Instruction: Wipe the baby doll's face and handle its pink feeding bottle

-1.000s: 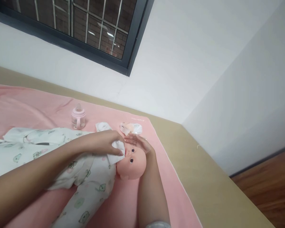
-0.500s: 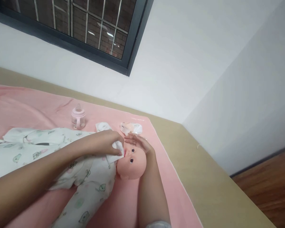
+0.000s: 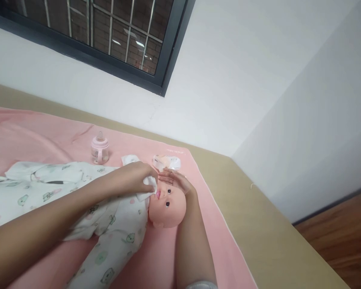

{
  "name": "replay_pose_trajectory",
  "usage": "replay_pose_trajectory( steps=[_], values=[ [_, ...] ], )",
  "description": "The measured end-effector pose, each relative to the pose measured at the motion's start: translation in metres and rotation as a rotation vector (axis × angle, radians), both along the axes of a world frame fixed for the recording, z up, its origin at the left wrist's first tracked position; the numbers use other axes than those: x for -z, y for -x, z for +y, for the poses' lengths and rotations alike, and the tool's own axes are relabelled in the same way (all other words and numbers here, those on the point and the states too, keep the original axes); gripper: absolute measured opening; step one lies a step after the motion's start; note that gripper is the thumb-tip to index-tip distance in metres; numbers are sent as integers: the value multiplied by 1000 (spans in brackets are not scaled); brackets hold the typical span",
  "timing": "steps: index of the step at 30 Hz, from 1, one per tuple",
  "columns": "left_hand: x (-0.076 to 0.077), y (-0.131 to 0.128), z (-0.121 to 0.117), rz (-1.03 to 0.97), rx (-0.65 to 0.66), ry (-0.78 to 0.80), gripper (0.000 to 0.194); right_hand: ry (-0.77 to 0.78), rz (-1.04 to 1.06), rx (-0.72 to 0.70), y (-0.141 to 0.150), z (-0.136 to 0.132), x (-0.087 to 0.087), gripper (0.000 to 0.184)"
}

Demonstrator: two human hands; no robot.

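Observation:
A baby doll [image 3: 169, 208] lies on its back, head to the right, dressed in a white printed outfit [image 3: 117, 216]. My left hand [image 3: 140, 176] pinches a white tissue [image 3: 144, 194] beside the doll's mouth and chin. On the far side of the doll's head, my right hand [image 3: 179, 180] rests against its cheek and side, fingers stretched out and close together. Its palm is partly hidden by the head. Just beyond those fingers sits a small clear-and-white packet [image 3: 166, 162] whose kind I cannot make out.
A pink baby bottle [image 3: 100, 149] stands upright behind the doll's body. The pink sheet [image 3: 159, 257] covers much of the wooden surface [image 3: 228, 180]. White walls [image 3: 222, 80] and a dark-framed window [image 3: 162, 80] rise behind it.
My left hand has drawn the tissue slightly back from the doll's lips, which now show more fully. My right hand stays against the head.

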State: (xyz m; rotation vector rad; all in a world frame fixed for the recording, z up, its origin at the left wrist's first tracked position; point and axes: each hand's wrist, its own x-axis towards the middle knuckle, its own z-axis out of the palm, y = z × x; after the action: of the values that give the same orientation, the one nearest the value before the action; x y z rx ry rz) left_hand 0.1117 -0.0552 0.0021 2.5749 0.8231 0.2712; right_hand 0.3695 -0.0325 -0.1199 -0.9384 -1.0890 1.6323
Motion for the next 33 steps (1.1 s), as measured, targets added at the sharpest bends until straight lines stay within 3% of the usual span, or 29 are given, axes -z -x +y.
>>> replay_pose_trajectory(
  steps=[7, 20, 28, 33],
  values=[
    [2, -3, -1, -45, -30, -86, 20, 20, -2, 16, 0, 0, 0, 37],
    [8, -6, 2, -106, -34, -91, 20, 18, 12, 21, -2, 3, 4, 39],
    [9, -7, 2, -152, -23, -63, 19, 18, 8, 26, -1, 2, 3, 39],
    [4, -4, 0, -206, 15, 62, 17, 18, -4, 24, 0, 2, 1, 39]
  ],
)
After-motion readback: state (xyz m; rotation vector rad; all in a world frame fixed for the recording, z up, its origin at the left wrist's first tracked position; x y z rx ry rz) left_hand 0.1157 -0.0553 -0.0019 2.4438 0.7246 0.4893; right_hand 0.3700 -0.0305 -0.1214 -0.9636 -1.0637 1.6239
